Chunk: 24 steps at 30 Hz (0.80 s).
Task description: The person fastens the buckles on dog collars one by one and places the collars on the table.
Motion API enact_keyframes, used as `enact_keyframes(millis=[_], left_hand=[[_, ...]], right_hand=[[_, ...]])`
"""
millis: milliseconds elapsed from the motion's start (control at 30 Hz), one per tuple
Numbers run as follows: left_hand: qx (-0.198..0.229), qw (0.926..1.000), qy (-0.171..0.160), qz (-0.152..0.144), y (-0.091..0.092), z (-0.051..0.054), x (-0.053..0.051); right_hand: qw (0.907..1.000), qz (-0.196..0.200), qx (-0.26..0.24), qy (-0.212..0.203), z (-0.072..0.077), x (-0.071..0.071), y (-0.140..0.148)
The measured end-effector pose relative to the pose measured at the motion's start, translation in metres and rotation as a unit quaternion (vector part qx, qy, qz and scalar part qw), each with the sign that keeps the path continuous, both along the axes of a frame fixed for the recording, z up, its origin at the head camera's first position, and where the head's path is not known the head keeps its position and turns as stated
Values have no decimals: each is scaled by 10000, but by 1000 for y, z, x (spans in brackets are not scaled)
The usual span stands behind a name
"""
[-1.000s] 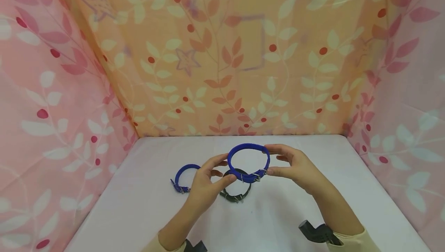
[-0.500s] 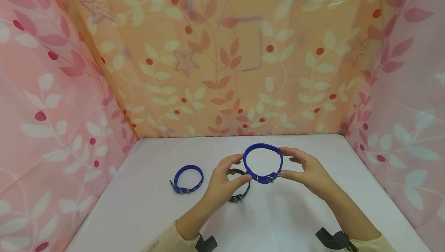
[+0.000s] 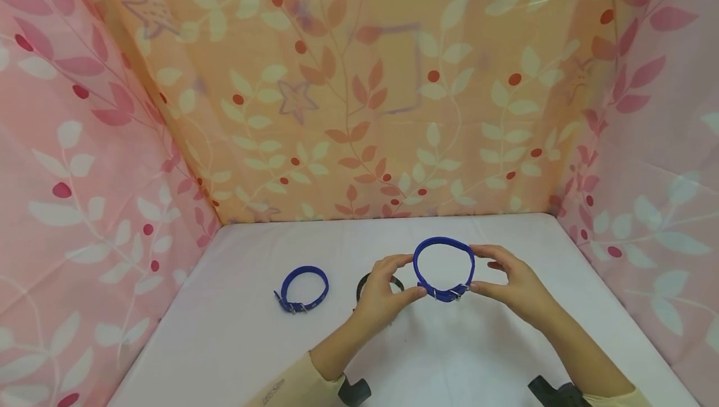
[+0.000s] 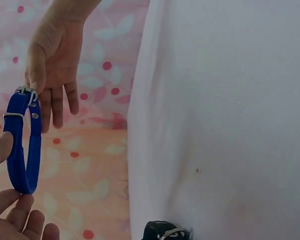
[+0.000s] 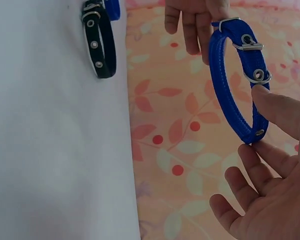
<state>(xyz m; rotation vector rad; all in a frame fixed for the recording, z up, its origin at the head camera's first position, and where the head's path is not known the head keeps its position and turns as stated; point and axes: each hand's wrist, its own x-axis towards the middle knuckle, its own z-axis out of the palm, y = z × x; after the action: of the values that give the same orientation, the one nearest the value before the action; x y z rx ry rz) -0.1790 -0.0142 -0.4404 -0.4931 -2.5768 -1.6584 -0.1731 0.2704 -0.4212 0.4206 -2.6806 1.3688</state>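
A blue pet collar (image 3: 445,295), buckled into a ring with metal fittings, is held up above the table between both hands. My left hand (image 3: 382,293) pinches its left side, thumb low and fingertips higher up. On the opposite side, my right hand (image 3: 519,288) pinches the collar near the buckle; in the right wrist view its thumb presses by a metal ring. Behind my left hand lies a black collar (image 3: 359,285), partly hidden. Another blue collar (image 3: 288,307), also buckled into a ring, rests on the table to the left.
The white-covered table (image 3: 224,344) is enclosed by patterned cloth, with an orange back wall (image 3: 359,163) and pink side walls (image 3: 112,207). Dark devices are strapped at both wrists.
Both hands have shifted right together, carrying the blue collar. The other blue collar has come fully into view, while my left hand now covers more of the black one.
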Motion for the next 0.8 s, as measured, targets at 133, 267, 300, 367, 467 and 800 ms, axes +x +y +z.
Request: enact_keyframes(millis=[133,267,300,367,467,800], left_hand=[[52,9999,-142,-67,7,-9,-3],[158,9994,-277,-136,14,-17,-5],[164,9994,-285,-147,15,-19,-5],[103,9995,-267,-156,18,-21,-7],[-150,9995,-252,-114,22,-24,-9],[-575,9972,-470,-42,37,-34,-15]], right_hand=[[9999,-53,131,-90,-6,1,7],[9993,-78,196,-301,-14,2,13],[9992,-79,209,-330,-17,2,14],[9990,-87,258,-365,-23,2,16],[9987,-129,293,-408,-31,2,20],[9976,-177,349,-564,-45,2,31]])
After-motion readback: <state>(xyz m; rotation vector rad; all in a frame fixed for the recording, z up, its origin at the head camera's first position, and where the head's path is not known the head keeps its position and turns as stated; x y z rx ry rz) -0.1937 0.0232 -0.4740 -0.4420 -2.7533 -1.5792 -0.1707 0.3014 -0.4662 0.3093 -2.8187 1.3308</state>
